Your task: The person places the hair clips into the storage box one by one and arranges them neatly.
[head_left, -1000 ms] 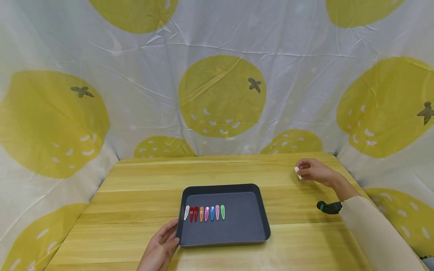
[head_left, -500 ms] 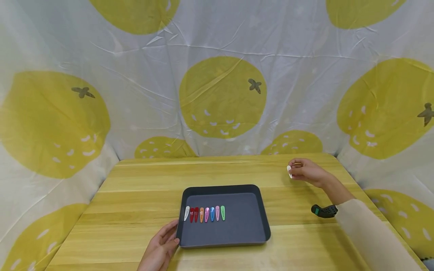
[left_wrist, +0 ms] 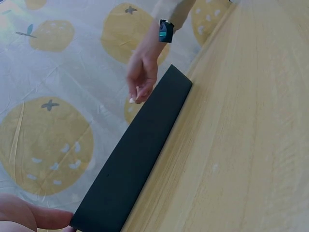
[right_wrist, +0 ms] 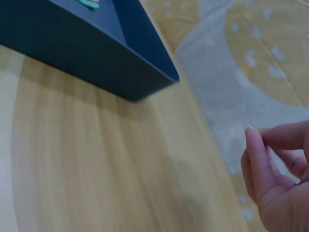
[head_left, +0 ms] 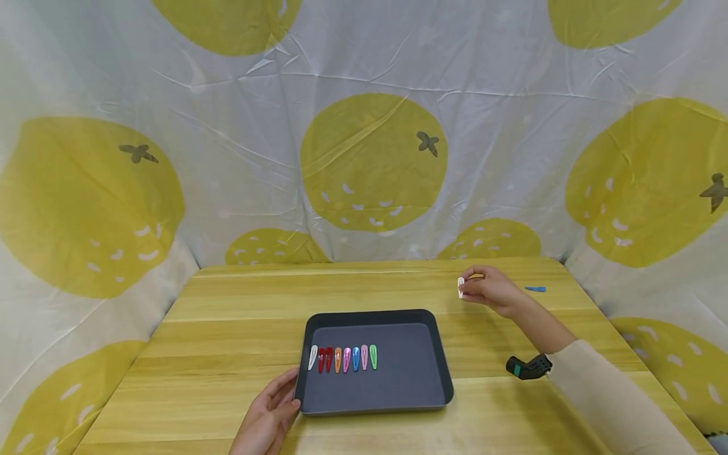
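Note:
A dark grey baking tray (head_left: 404, 373) lies on the wooden table. Along its left half runs a row of several snap hair clips, from a white clip (head_left: 313, 357) through red, orange, pink and blue to a green clip (head_left: 373, 357). My left hand (head_left: 266, 414) grips the tray's left side near the front corner, thumb at the rim. Beyond the tray's back right corner, my right hand (head_left: 491, 291) pinches another white hair clip (head_left: 461, 288) between thumb and fingertips, raised over the table. In the right wrist view, the fingers (right_wrist: 260, 154) mostly hide this clip.
A blue hair clip (head_left: 535, 289) lies on the table at the back right, behind the right wrist. A black wrist device (head_left: 529, 367) sits at the right sleeve. A white curtain (head_left: 256, 158) with yellow fruit prints hangs behind and beside the table (head_left: 227, 316).
My right hand has moved left toward the tray with the white hair clip, uncovering the blue clip on the table. The left hand and the tray stay in place.

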### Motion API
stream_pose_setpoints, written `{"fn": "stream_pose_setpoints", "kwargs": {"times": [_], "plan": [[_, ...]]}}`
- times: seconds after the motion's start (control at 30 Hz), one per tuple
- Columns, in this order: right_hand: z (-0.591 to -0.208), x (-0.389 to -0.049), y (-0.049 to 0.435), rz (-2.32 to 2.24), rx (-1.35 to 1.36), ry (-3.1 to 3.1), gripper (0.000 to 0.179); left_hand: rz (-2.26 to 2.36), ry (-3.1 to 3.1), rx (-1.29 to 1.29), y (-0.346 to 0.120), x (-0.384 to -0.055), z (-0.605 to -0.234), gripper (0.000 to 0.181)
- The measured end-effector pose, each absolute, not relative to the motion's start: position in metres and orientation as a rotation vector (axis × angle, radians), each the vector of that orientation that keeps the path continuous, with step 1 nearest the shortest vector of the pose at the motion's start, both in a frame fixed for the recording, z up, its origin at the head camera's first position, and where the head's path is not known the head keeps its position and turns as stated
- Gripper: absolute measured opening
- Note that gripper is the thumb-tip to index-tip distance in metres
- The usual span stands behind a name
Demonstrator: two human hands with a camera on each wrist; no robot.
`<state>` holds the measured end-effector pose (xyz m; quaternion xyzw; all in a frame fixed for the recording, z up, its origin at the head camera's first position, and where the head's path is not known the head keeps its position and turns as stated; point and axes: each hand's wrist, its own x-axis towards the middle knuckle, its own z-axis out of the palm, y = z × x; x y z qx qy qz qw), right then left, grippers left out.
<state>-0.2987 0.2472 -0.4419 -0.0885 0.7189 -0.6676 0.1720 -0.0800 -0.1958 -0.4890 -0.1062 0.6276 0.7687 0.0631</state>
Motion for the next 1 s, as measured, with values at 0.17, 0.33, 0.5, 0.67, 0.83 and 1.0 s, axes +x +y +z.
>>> {"fn": "stream_pose_setpoints", "kwargs": {"times": [0.17,0.33,0.5,0.67,0.83,1.0], "plan": [[-0.438,-0.290,0.229,-1.919,-0.268,1.985,0.015,2.320,1.895,-0.311,-0.196,-0.080,-0.489,0.065],[-0.431,-0.280,0.209,-1.945,-0.289,1.906,0.013,2.327,1.895,-0.309,-0.196,-0.080,-0.488,0.065],[-0.427,-0.271,0.191,-1.961,-0.287,1.870,0.015,2.328,1.895,-0.312,-0.195,-0.080,-0.488,0.066],[-0.429,-0.261,0.171,-1.975,-0.288,1.862,0.016,2.326,1.892,-0.310,-0.195,-0.080,-0.488,0.065],[-0.433,-0.246,0.146,-2.013,-0.287,1.849,0.016,2.339,1.889,-0.299,-0.196,-0.079,-0.488,0.064],[-0.434,-0.236,0.124,-2.012,-0.277,1.844,0.016,2.345,1.879,-0.281,-0.197,-0.079,-0.488,0.065]]}}
